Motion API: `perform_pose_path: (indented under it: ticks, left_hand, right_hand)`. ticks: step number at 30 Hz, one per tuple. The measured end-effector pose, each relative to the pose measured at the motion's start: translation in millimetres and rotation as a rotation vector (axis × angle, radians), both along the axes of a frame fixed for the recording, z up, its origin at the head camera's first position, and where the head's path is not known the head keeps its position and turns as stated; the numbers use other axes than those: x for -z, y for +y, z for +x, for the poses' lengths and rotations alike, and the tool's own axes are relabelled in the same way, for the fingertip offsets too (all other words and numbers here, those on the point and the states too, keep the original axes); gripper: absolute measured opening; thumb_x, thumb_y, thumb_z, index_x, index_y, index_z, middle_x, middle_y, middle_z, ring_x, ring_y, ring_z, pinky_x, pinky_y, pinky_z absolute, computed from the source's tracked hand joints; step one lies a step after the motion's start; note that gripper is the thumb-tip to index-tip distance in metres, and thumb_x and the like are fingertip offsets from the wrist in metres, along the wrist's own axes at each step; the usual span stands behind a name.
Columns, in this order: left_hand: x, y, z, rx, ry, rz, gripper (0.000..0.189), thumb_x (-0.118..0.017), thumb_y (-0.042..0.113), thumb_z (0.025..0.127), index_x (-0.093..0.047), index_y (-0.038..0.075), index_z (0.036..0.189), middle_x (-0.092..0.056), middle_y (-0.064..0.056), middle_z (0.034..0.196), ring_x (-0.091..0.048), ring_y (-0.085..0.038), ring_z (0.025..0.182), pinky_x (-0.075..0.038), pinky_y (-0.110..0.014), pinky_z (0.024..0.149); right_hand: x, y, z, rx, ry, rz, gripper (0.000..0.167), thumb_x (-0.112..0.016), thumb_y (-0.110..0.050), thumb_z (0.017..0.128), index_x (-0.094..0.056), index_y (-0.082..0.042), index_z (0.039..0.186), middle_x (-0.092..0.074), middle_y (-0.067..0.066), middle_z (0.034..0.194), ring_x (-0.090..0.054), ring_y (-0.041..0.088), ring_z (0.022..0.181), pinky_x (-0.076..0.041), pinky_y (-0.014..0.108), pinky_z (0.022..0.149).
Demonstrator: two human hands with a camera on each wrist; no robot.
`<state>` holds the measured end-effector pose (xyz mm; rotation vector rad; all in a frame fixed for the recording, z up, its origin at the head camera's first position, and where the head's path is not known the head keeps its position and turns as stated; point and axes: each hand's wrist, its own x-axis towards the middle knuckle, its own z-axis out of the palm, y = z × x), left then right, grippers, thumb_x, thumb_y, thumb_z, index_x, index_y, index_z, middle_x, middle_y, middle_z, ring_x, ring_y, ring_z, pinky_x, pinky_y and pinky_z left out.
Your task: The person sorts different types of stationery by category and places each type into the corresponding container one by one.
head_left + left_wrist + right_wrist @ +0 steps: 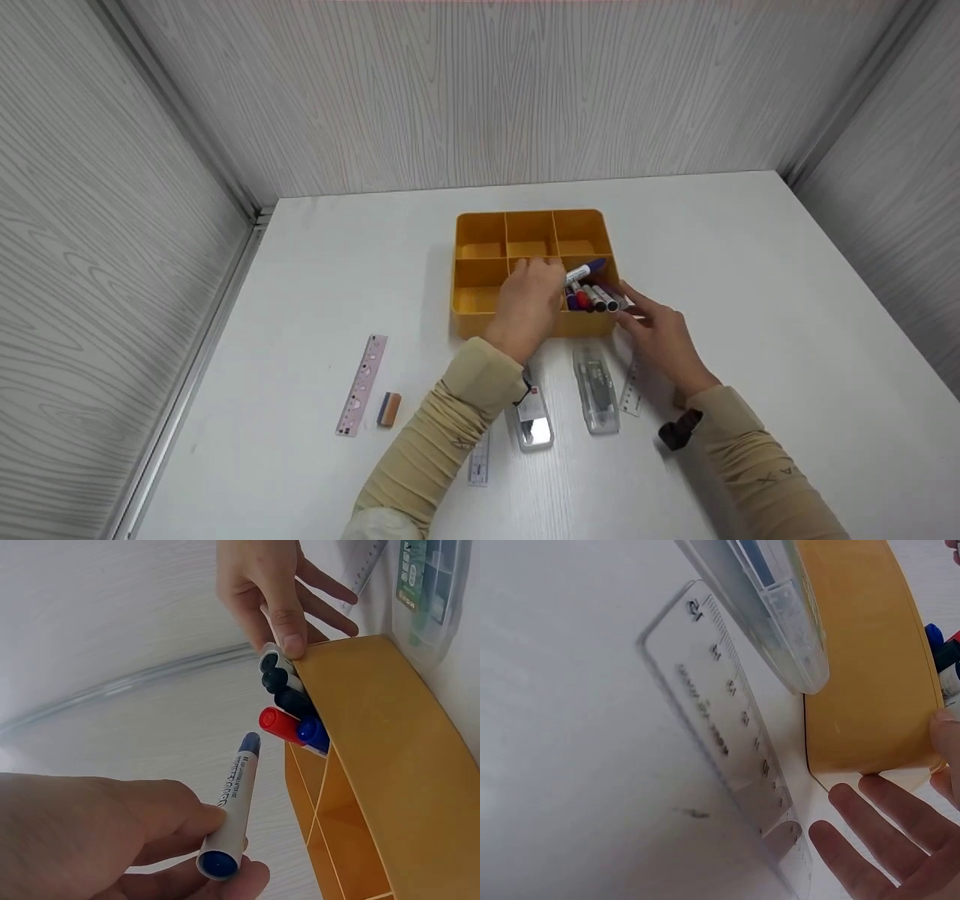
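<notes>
A yellow-orange divided organizer box (pixel 480 324) sits on the white table. My left hand (pixel 529 300) is over its front row and pinches a white marker with a blue cap (pixel 234 799) between thumb and fingers. Several markers (pixel 592 297) lean in the front right compartment, with red, blue and dark ends showing in the left wrist view. At the box's front right corner, my right hand (pixel 664 341) rests its thumb on the rim. Its other fingers (pixel 877 836) are spread and mostly straight beside the wall.
In front of the box lie two clear plastic cases (pixel 598 394) (pixel 532 424) and a clear ruler (pixel 720 712). Another clear ruler (pixel 478 461) is partly under my left sleeve. Left of them are a pink ruler (pixel 361 386) and an eraser (pixel 389 409). Panels surround the table.
</notes>
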<state>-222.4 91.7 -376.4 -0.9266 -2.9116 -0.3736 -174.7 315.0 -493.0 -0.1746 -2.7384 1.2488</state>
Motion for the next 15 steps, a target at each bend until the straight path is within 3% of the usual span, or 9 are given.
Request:
perform_pose_path:
  ticks: [4, 9, 15]
  left_hand:
    - [-3.0, 16.2, -0.1, -0.001, 0.023, -0.085, 0.030, -0.067, 0.014, 0.094, -0.065, 0.004, 0.122, -0.067, -0.012, 0.115, -0.061, -0.025, 0.104, -0.056, -0.031, 0.091]
    - [-3.5, 34.2, 2.6, 0.002, 0.108, -0.186, 0.026, -0.070, 0.016, 0.092, -0.070, 0.010, 0.118, -0.067, -0.012, 0.118, -0.059, -0.025, 0.106, -0.057, -0.028, 0.086]
    - [2.0, 54.9, 9.9, 0.000, 0.301, -0.305, 0.022, -0.066, 0.018, 0.096, -0.074, 0.021, 0.116, -0.070, -0.008, 0.117, -0.060, -0.022, 0.103, -0.059, -0.023, 0.073]
  right_hand:
    - [-0.6, -1.3, 0.6, 0.003, 0.010, -0.005, 0.056, -0.060, -0.031, 0.100, -0.037, -0.036, 0.151, -0.064, 0.015, 0.133, -0.069, 0.033, 0.108, -0.053, 0.048, 0.095]
    - [-1.2, -2.4, 1.0, 0.002, 0.032, -0.018, 0.056, -0.061, -0.027, 0.100, -0.038, -0.034, 0.151, -0.064, 0.014, 0.132, -0.070, 0.031, 0.106, -0.054, 0.047, 0.094]
    - [1.0, -2.2, 0.6, 0.003, 0.070, 0.017, 0.055, -0.060, -0.026, 0.100, -0.040, -0.029, 0.151, -0.060, 0.012, 0.139, -0.070, 0.030, 0.106, -0.055, 0.046, 0.093]
